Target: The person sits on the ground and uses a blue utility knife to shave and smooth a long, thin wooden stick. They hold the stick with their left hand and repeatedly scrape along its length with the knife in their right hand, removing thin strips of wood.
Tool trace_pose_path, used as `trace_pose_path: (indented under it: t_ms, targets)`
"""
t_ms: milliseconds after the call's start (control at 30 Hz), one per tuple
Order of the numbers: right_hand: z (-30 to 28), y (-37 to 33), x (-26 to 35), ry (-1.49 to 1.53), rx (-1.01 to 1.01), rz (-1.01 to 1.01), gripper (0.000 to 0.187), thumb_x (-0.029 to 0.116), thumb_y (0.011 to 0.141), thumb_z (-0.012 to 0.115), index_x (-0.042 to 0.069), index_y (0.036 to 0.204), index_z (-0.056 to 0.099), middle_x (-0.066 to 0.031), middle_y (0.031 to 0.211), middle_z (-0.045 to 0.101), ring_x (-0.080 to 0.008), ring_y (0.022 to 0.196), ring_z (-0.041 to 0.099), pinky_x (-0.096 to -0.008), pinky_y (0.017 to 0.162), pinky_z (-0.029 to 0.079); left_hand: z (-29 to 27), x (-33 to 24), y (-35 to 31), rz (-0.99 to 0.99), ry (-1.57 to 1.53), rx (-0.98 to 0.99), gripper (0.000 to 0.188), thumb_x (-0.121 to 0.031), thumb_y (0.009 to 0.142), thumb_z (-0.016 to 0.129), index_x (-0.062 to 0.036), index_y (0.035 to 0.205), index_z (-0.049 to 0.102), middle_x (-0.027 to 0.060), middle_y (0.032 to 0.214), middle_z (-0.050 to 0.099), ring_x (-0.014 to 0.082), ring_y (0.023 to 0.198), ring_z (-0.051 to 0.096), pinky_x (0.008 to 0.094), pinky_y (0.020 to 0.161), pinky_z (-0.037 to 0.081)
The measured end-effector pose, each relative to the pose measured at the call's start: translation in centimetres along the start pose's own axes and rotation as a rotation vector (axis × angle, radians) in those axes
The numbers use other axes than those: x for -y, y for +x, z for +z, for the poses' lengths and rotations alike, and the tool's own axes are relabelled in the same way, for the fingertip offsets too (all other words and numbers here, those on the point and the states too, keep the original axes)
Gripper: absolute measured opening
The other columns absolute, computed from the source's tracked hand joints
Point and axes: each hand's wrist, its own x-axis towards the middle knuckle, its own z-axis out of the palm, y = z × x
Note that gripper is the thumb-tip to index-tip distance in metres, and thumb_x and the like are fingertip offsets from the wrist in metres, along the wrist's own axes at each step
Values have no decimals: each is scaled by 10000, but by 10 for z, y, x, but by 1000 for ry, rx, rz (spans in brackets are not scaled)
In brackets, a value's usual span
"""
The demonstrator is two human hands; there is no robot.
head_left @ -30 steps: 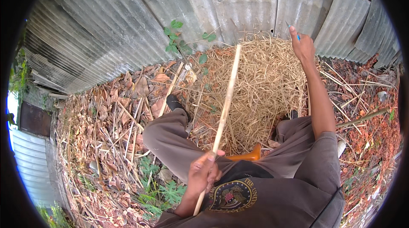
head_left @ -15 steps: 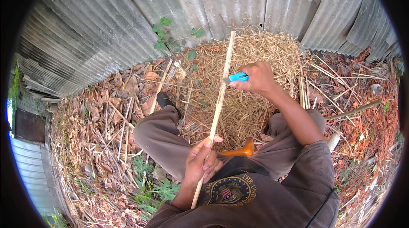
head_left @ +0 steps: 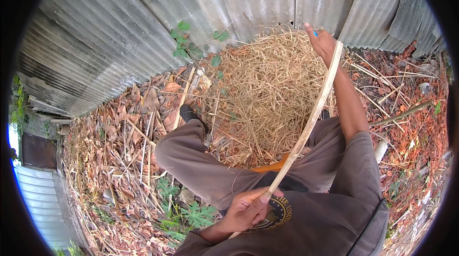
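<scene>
A long pale split-wood stick (head_left: 306,134) slants from my lap up to the far right. My left hand (head_left: 247,210) grips it near its lower end, in front of my shirt. Beyond its upper end, my right hand (head_left: 323,44) is stretched far out, the thumb pointing up and the fingers curled round a blue utility knife (head_left: 315,33). Only a sliver of the knife's blue handle shows; its blade is hidden. The stick's upper part crosses in front of my right wrist. A smooth orange object (head_left: 272,165) lies between my legs, partly behind the stick.
A heap of thin straw-like shavings (head_left: 272,93) covers the ground ahead of my crossed legs. A corrugated metal fence (head_left: 258,2) rises behind it. Dry leaves and sticks (head_left: 138,131) lie at the left, green plants (head_left: 198,215) nearer, and a branch (head_left: 404,113) at the right.
My right hand has moved the knife off the stick, away to the far right. The stick's upper end has swung right, and my left hand has shifted slightly lower and to the right.
</scene>
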Motion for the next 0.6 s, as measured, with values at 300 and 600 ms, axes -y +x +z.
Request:
trace_pose_path:
  t_ms: [300, 600]
  targets:
    - [-1, -142, 81, 178, 248, -700, 784, 831, 748, 425, 100, 507, 576, -56, 404, 469, -242, 398, 520, -398, 423, 408, -22, -10, 36, 185, 46, -350, 352, -181, 1016, 416, 56, 1262, 502, -36, 477, 360, 32, 385, 291, 200, 406, 261]
    - [12, -144, 88, 101, 15, -1003, 724, 829, 649, 544, 132, 468, 468, -13, 425, 469, -219, 369, 504, -356, 372, 379, -13, -8, 43, 177, -50, -302, 352, -184, 1015, 424, 50, 1265, 505, -37, 503, 359, 39, 424, 299, 198, 433, 259]
